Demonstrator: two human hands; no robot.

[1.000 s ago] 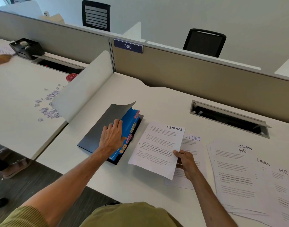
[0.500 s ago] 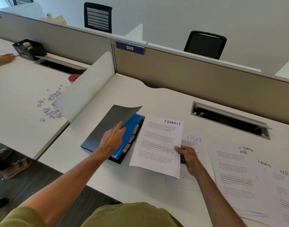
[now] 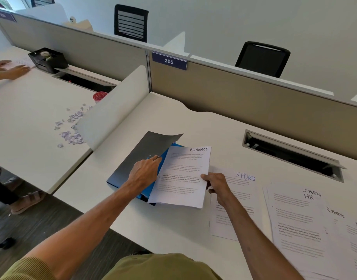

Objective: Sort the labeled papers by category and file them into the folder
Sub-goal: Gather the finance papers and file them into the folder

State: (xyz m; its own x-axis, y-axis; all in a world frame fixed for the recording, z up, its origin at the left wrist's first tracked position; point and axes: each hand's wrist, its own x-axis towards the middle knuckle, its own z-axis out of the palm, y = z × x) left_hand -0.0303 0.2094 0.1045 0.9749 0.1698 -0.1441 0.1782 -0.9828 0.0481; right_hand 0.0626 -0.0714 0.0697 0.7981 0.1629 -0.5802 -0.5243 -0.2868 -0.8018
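Shifted leftward, the white FINANCE-headed sheet (image 3: 181, 176), pinched in the right hand (image 3: 216, 183), overlaps the dark grey plastic folder (image 3: 137, 156); the left hand (image 3: 145, 172) grips its raised cover. It should enter squarely.

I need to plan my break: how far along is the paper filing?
Early. No filed sheets show in the folder, though much of it is hidden. In hand: the right hand pinches the FINANCE sheet over the blue dividers while the left hand is at the folder's lifted edge. Left: the SPORTS sheet and the stack of HR and SPORTS papers.
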